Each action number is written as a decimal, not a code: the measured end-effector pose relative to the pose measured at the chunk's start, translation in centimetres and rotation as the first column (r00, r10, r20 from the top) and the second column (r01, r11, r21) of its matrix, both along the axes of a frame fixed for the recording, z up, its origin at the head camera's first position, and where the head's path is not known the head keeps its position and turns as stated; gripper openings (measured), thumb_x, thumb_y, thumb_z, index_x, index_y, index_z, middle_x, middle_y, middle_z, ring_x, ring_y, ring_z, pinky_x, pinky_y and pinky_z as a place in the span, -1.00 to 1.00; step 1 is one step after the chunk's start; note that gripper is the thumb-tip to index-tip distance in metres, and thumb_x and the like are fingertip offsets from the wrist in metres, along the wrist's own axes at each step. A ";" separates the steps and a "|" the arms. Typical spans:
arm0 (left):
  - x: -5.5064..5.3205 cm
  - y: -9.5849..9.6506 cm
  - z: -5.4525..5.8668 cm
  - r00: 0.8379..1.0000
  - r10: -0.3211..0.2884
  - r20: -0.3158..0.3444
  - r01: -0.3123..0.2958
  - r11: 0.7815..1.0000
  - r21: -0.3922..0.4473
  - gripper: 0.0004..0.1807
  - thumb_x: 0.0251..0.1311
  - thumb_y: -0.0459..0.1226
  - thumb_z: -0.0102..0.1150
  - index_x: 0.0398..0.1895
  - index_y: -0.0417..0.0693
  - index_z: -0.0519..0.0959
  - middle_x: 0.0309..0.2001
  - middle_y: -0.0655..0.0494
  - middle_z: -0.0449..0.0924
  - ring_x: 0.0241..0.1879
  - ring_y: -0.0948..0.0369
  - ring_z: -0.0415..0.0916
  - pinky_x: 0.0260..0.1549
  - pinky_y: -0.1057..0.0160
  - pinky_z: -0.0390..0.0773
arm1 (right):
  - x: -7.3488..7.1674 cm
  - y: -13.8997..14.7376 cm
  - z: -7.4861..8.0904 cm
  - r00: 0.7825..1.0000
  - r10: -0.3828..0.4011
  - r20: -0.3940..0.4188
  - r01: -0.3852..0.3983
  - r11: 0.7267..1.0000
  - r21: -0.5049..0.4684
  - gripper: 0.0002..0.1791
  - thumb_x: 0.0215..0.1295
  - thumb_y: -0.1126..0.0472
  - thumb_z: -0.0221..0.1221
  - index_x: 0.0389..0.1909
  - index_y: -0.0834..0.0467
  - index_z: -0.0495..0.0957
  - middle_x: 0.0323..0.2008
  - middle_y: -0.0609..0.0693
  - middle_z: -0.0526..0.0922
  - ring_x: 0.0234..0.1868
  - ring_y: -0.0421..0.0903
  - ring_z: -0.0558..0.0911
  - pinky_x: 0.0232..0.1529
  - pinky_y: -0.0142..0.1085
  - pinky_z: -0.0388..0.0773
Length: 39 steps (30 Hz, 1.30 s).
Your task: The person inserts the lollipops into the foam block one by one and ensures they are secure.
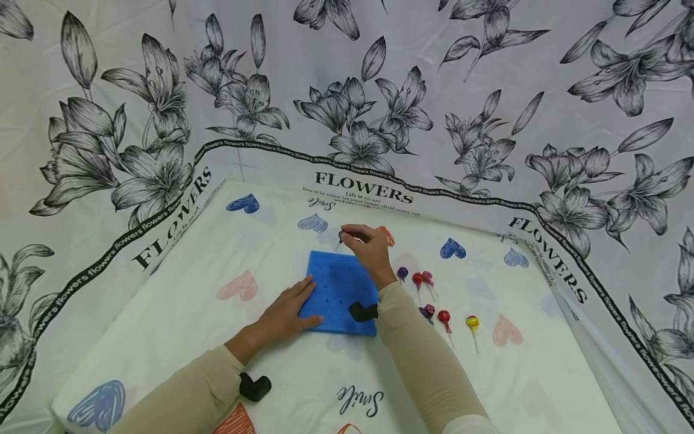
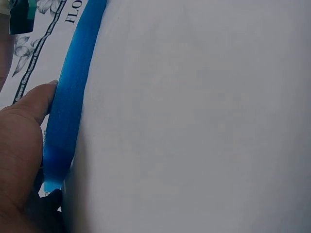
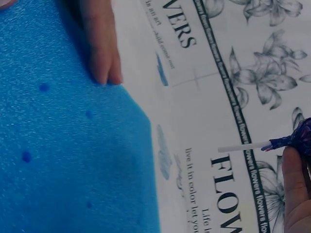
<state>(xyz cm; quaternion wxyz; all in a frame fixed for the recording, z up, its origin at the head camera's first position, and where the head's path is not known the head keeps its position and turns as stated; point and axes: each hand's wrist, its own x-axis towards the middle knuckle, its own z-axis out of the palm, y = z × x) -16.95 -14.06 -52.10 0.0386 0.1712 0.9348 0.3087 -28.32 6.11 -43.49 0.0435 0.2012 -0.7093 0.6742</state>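
Observation:
A flat blue foam block (image 1: 338,313) with several small holes lies on the covered table. My left hand (image 1: 283,312) rests on its left side with fingers extended and the thumb at the near edge. Above the far edge of the block, my right hand (image 1: 373,253) pinches a lollipop in a dark purple wrapper (image 3: 302,138) by its head. The white stick (image 3: 243,147) points away from the fingers, apart from the foam. In the left wrist view, the thumb (image 2: 36,103) touches the side of the block.
Several wrapped lollipops lie right of the block, among them a purple one (image 1: 402,273), a red one (image 1: 444,317) and a yellow one (image 1: 473,323). The right forearm partly covers the block's right side. A floral cloth (image 1: 260,163) hangs behind the table.

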 end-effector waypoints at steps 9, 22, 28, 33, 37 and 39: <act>0.2 0.1 -0.1 1.000 0.010 0.012 -0.010 1.000 -0.004 -0.01 0.17 0.19 0.19 0.51 -0.12 0.04 0.52 0.02 -0.15 0.45 -0.07 -0.13 0.34 -0.10 -0.05 | 0.3 -0.5 -1.7 1.000 -0.010 -0.008 0.010 0.993 0.116 -0.81 0.28 0.29 0.27 -0.13 0.26 0.68 -0.18 0.09 0.70 -0.09 -0.05 0.64 -0.03 -0.25 0.56; 0.5 0.0 -0.3 1.000 0.020 0.020 -0.019 1.000 -0.025 0.00 0.16 0.20 0.18 0.52 -0.09 0.03 0.53 0.04 -0.15 0.45 -0.06 -0.14 0.33 -0.09 -0.04 | 0.2 -1.1 -4.0 0.998 -0.046 0.046 0.036 0.981 0.189 -0.83 0.29 0.21 0.27 -0.15 0.15 0.71 -0.23 -0.04 0.71 -0.15 -0.13 0.66 -0.05 -0.28 0.56; 0.2 0.0 -0.3 1.000 0.013 0.003 -0.013 1.000 -0.020 -0.01 0.16 0.20 0.19 0.51 -0.10 0.05 0.52 0.04 -0.14 0.45 -0.07 -0.13 0.33 -0.10 -0.03 | 0.1 -1.2 -4.5 0.998 -0.031 0.051 0.020 0.980 0.199 -0.81 0.28 0.20 0.28 -0.14 0.17 0.71 -0.21 -0.03 0.70 -0.14 -0.12 0.65 -0.04 -0.24 0.57; -0.1 -0.1 -0.4 1.000 -0.005 -0.012 0.005 1.000 -0.015 -0.01 0.18 0.20 0.16 0.51 -0.12 0.05 0.52 0.04 -0.15 0.45 -0.06 -0.13 0.35 -0.08 -0.07 | 0.2 -1.1 -4.6 0.997 -0.050 0.052 0.036 0.969 0.246 -0.81 0.28 0.15 0.29 -0.15 0.11 0.71 -0.22 -0.08 0.70 -0.12 -0.15 0.64 0.01 -0.21 0.53; -0.1 -0.1 -0.4 1.000 -0.009 -0.010 0.009 1.000 -0.015 -0.02 0.19 0.20 0.16 0.51 -0.12 0.05 0.52 0.03 -0.15 0.45 -0.06 -0.14 0.35 -0.06 -0.09 | 0.1 -1.0 -4.9 0.997 -0.067 0.040 0.051 0.945 0.324 -0.78 0.27 0.16 0.29 -0.12 0.16 0.71 -0.23 -0.12 0.71 -0.10 -0.19 0.63 0.06 -0.20 0.49; -0.1 -0.1 -0.2 1.000 -0.011 -0.011 0.011 1.000 -0.015 -0.02 0.19 0.20 0.17 0.51 -0.13 0.05 0.52 0.02 -0.15 0.45 -0.07 -0.14 0.35 -0.07 -0.09 | 0.1 -1.0 -5.1 0.996 -0.073 0.042 0.054 0.936 0.348 -0.76 0.27 0.18 0.29 -0.10 0.21 0.70 -0.23 -0.13 0.70 -0.10 -0.19 0.62 0.07 -0.19 0.48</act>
